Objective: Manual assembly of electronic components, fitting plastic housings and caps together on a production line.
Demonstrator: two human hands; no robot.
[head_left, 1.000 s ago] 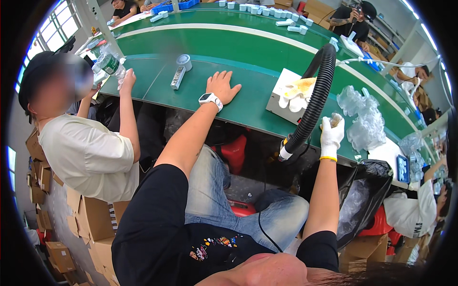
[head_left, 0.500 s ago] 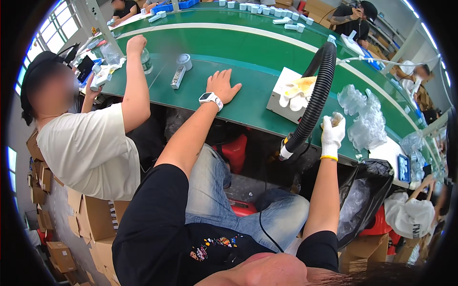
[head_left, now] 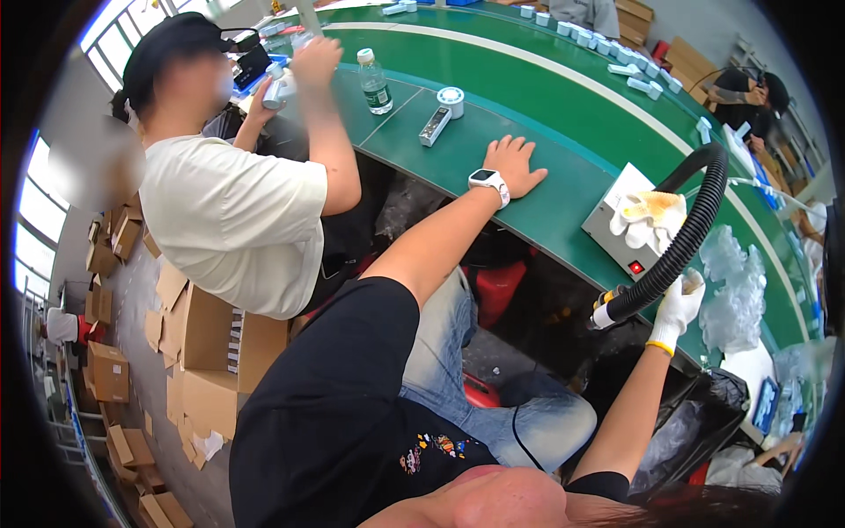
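Note:
My bare left hand lies flat on the green table, fingers spread, with a white watch on the wrist. Nearest beyond it are a small rectangular grey device and a round white-and-pale-blue part. My right hand, in a white knitted glove with a yellow cuff, rests at the table edge. Its fingers are curled in, and what they hold, if anything, is hidden. Close by it hangs a black corrugated hose with a white end.
A grey box with a lit red switch carries stained gloves. Crumpled clear plastic bags lie beyond my right hand. On my left, a co-worker sits near a water bottle. Cartons stand behind that person.
The view has swung left, so the table things sit further right in the picture. My left hand stays flat and my right hand stays by the hose. The co-worker's raised forearm is now smeared by motion.

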